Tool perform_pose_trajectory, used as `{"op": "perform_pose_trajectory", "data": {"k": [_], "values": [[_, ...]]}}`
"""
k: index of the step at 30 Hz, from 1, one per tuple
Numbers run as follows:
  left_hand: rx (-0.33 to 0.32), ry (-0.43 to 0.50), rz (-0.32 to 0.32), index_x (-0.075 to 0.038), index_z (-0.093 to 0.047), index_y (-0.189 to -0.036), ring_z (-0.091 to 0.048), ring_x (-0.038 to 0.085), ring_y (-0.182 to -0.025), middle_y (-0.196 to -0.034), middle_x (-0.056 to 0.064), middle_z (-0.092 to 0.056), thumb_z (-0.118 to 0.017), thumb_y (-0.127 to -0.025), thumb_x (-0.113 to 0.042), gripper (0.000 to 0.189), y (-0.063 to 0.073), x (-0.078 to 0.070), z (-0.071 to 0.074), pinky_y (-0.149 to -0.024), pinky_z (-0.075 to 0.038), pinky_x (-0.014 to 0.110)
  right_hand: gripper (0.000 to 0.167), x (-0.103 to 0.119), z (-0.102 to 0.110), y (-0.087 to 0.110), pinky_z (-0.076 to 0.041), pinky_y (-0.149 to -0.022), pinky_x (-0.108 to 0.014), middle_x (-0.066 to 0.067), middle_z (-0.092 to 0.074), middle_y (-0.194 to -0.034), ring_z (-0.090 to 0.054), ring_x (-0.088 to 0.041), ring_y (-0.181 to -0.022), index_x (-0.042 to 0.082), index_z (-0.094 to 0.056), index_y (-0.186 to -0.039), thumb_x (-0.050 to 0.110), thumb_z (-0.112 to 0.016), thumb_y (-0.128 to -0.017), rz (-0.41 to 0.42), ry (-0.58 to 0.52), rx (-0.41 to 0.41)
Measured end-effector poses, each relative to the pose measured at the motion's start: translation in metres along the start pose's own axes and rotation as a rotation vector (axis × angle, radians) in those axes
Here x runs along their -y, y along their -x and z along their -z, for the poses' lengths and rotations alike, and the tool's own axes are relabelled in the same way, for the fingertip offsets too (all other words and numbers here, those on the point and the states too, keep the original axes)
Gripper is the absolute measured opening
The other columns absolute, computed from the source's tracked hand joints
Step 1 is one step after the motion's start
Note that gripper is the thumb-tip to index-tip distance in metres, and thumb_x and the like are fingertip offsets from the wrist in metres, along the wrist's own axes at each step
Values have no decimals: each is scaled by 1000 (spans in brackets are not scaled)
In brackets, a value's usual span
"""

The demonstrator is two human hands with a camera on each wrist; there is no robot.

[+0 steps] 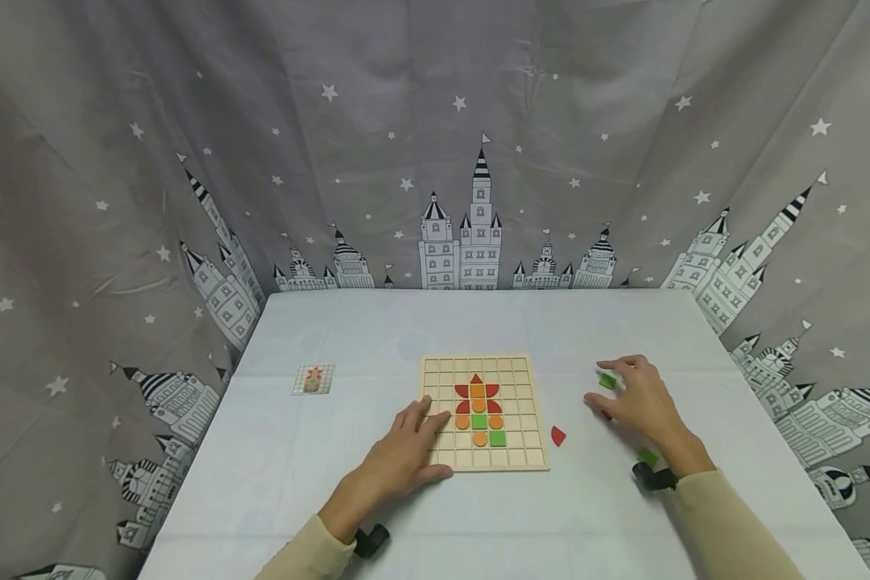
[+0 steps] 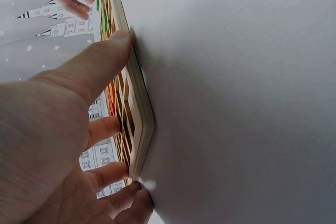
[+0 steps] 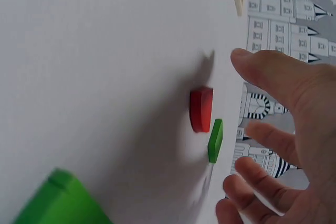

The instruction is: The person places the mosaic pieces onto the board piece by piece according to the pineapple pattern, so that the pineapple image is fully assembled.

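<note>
On the white table lies a wooden grid board [image 1: 445,457] bearing red, orange and green pieces in a figure. My left hand [image 1: 402,455] rests at its near left corner, the thumb [image 2: 100,61] on the near edge and the other fingers spread along the left side. My right hand [image 1: 641,403] hovers right of the board, thumb and fingers apart, with nothing between them. Beneath it lie a green square piece [image 3: 216,141] and a red piece [image 3: 201,109], partly covered by the hand in the head view. Another green piece [image 1: 648,457] is beside the right wrist.
A loose red quarter-round piece [image 1: 558,436] lies just off the board's right edge. To the left, a small pattern card [image 1: 313,379] with a similar coloured figure lies flat. A grey castle-print curtain [image 1: 377,121] hangs behind and beside the table.
</note>
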State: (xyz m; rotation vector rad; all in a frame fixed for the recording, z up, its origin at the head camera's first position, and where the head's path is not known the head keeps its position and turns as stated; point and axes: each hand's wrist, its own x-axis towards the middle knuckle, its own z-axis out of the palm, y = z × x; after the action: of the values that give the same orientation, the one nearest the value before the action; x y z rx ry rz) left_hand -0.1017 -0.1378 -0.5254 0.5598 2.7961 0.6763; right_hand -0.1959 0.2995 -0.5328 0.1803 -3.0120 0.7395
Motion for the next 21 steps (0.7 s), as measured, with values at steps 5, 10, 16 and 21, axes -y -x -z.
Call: {"op": "perform_pose_trajectory", "data": {"k": [5, 10, 16, 21], "values": [[-1, 1, 1, -10, -55, -171, -39, 56, -171, -186, 30, -33, -93, -100, -46, 88, 0, -1, 1, -108, -62, 75, 80, -6, 3, -3, -53, -119, -79, -42, -56, -158, -57, -62, -143, -1, -68, -157, 43, -96, -97, -36, 12, 53], [2, -1, -3, -10, -54, -171, -38, 56, -171, -187, 31, -33, -93, -100, -46, 89, 1, 0, 0, -109, -62, 75, 77, -10, 3, -5, -57, -115, -74, -42, -61, -151, -63, -57, -133, -4, -69, -154, 39, -96, -97, -50, 2, 66], [5, -3, -7, -10, -54, -172, -39, 56, -171, -187, 30, -33, -93, -100, -47, 89, 0, 1, 0, -111, -62, 74, 65, -11, 5, -5, -59, -110, -71, -39, -66, -139, -67, -52, -122, -7, -74, -146, 31, -94, -98, -47, -17, 77], [7, -5, -11, -9, -53, -172, -39, 57, -170, -186, 31, -33, -93, -101, -46, 89, 1, 0, 1, -112, -61, 73, 52, -11, 6, -5, -61, -103, -65, -32, -72, -127, -69, -44, -113, -7, -79, -137, 24, -93, -99, -15, -37, 53]]}}
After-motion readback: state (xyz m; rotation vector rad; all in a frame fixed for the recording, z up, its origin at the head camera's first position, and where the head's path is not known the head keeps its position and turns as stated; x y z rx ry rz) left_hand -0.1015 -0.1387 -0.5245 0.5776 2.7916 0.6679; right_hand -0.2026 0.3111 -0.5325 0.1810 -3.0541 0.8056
